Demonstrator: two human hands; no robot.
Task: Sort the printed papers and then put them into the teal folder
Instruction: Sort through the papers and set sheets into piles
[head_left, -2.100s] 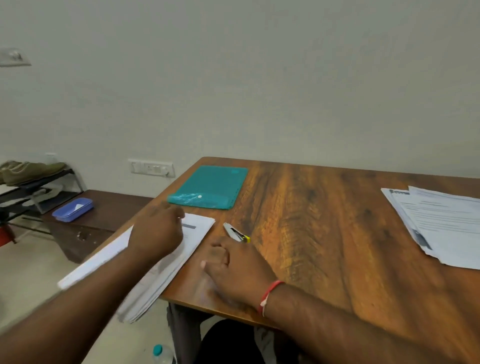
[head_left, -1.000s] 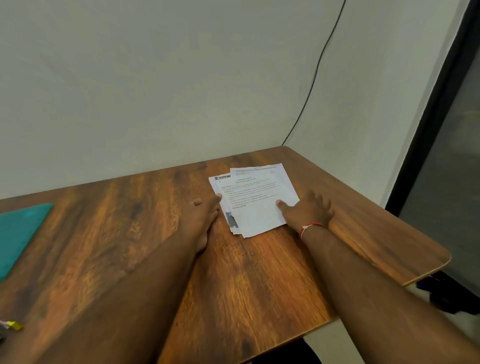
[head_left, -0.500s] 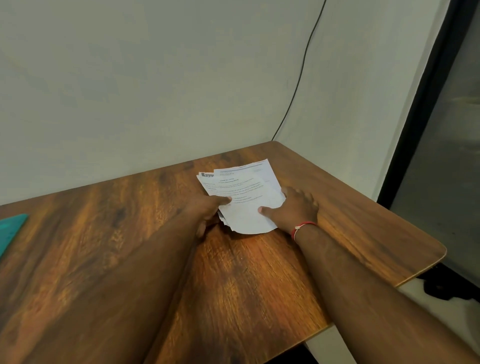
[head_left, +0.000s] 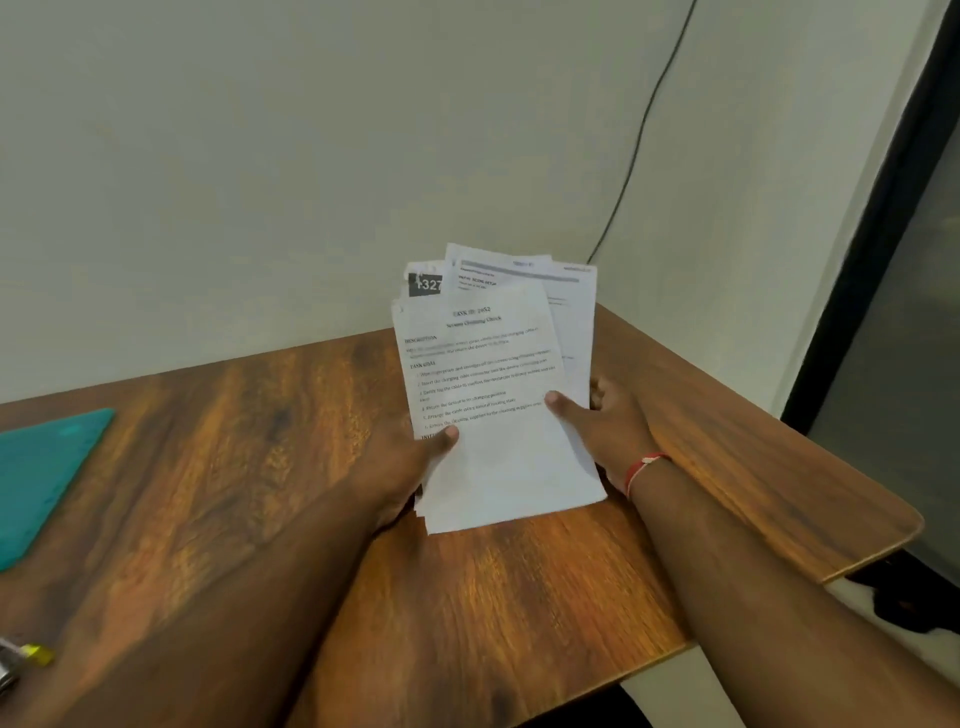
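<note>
Bare brown wood-grain counter (head_left: 270, 467) runs from its rounded corner at 3 o'clock to the flat teal plastic folder (head_left: 41, 478) at 9 o'clock. The fanned sheaf of white printed papers (head_left: 498, 447) tilts up at centre. The left hand (head_left: 400, 467) grips its 8 o'clock edge, the right hand (head_left: 608, 426) its 3 o'clock edge, thumbs on the front sheet.

Light: dim and even, with a warm sheen seen on the bench (head_left: 234, 467).
Shadows: soft, faint beneath the papers (head_left: 498, 441).
Sharpness: print on the papers is smeared; the lower corners are blurred.
Distortion: lines are bowed near the edges.
</note>
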